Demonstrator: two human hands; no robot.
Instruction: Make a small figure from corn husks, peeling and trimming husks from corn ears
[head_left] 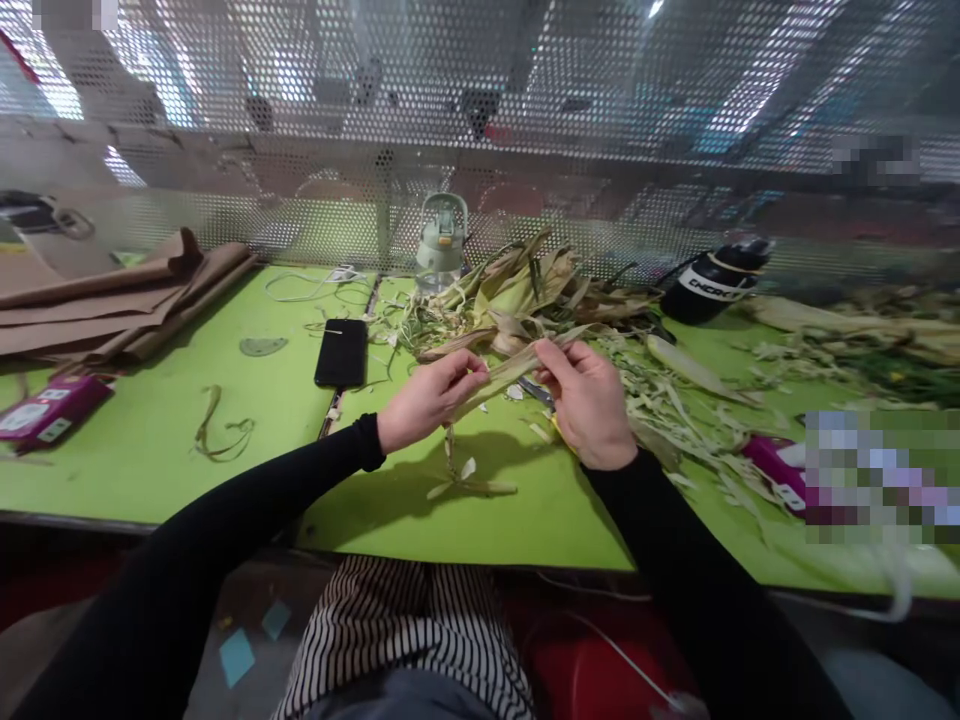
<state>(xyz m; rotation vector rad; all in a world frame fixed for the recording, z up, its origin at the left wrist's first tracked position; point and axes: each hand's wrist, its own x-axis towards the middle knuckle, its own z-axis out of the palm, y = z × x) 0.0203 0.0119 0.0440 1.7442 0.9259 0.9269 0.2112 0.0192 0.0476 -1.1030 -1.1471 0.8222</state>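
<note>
Both my hands hold one long dry corn husk strip (510, 368) above the green table (172, 430). My left hand (429, 398) pinches its lower left end, fingers closed. My right hand (589, 400) grips the upper right part, fingers curled round it. Just behind the hands lies a pile of corn husks (517, 290). A small knotted husk piece (465, 478) lies on the table below my hands. Something yellow shows under my right hand, mostly hidden.
A black phone (342, 352) lies left of my hands. Brown paper sheets (112, 300) and a pink box (49, 408) sit far left. A pale green bottle (441, 240) and a black bottle (716, 280) stand by the perforated metal screen (315, 120). Husk scraps (690, 410) cover the right side.
</note>
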